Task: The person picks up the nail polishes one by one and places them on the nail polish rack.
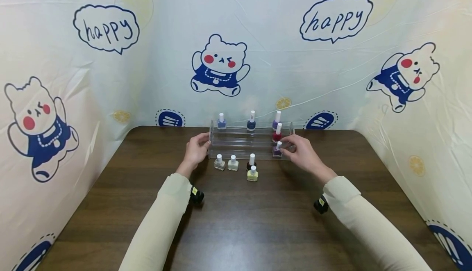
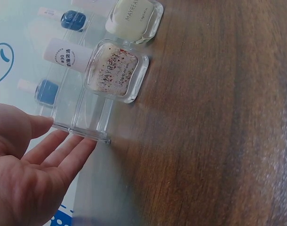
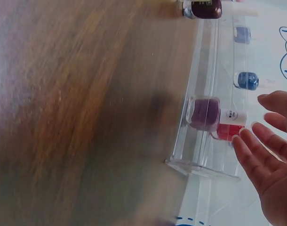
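A clear tiered display rack [image 1: 236, 142] stands near the table's far edge. At its left end is my left hand [image 1: 196, 150], fairly straight fingertips touching the outside of the end panel. My right hand [image 3: 275, 155] has its fingers spread beside the dark purple nail polish bottle [image 3: 204, 114] on the front tier, with nothing between thumb and fingers. Behind that bottle is a red nail polish bottle [image 1: 277, 135] on the middle tier. The top tier carries a light blue bottle [image 1: 221, 123], a dark blue bottle [image 1: 251, 124] and a purple bottle [image 1: 275, 124].
In front of the rack, a glitter nail polish bottle [image 2: 116, 70], a cream bottle [image 1: 232, 165], a dark red bottle [image 3: 207, 8] and a yellow bottle [image 1: 252, 175] stand on the brown wooden table [image 1: 236, 222]. A printed curtain [image 1: 273, 70] hangs close behind and around the table.
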{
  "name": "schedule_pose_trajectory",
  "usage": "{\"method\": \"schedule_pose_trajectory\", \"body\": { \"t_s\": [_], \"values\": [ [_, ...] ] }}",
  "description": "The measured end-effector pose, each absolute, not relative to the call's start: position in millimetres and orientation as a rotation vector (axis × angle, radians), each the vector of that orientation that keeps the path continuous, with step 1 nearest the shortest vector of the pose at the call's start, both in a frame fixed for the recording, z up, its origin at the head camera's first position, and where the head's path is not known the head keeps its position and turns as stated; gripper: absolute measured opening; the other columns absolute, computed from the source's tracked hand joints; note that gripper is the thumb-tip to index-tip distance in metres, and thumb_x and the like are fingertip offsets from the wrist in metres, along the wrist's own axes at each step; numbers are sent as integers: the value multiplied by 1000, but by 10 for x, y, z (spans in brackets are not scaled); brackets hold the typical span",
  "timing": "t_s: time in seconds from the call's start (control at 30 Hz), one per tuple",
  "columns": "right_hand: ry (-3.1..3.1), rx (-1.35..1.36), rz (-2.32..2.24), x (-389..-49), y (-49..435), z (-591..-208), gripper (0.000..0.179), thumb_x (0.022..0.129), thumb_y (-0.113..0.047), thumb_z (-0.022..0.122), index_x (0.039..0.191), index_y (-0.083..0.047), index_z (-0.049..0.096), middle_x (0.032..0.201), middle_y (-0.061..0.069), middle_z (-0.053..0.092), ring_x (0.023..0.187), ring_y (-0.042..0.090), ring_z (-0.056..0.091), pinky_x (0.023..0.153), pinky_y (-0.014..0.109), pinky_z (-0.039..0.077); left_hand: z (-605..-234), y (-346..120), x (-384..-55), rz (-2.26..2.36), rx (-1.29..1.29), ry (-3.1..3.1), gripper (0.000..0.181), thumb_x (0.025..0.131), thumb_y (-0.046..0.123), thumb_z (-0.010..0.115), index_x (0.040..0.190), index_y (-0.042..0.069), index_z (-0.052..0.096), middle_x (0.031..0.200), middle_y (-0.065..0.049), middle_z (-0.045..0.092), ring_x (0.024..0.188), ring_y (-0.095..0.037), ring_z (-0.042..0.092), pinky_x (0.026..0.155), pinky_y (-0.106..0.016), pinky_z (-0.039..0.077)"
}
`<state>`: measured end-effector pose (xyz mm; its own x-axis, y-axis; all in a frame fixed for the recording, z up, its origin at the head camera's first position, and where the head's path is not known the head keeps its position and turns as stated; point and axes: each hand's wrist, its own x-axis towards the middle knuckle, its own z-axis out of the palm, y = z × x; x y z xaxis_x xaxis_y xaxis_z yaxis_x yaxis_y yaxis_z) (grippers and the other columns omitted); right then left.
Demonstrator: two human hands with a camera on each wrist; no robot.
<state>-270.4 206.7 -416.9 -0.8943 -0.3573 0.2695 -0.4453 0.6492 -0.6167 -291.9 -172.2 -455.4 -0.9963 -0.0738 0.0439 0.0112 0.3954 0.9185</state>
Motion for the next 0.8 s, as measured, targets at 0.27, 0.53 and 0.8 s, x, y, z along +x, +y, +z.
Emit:
{"method": "schedule_pose_trajectory", "body": {
  "t_s": [0.27,0.53,0.8],
  "values": [
    [-2712,694,1161,-2655,1978,-4182,29,92,-3,75,120,1,68,117,21,68,99,30,70,87,52,60,-4556,-1720,-2917,-1687,45,-2554,39,106,6,54,144,6,57,141,-19,61,122,-35,63,93,-46,59],
    [-2680,750,1189,-2643,1866,-4216,27,92,-4,76,117,1,69,114,19,70,99,29,70,87,49,61,-4564,-1727,-2928,-1678,45,-2557,38,106,5,54,144,6,57,140,-19,61,123,-35,63,94,-46,58],
    [-2709,745,1226,-2619,1758,-4204,25,93,-10,76,116,-4,70,116,19,70,100,27,70,89,48,61,-4561,-1723,-2918,-1656,52,-2564,38,105,5,54,143,7,58,139,-19,62,123,-35,63,95,-47,58]
  ]
}}
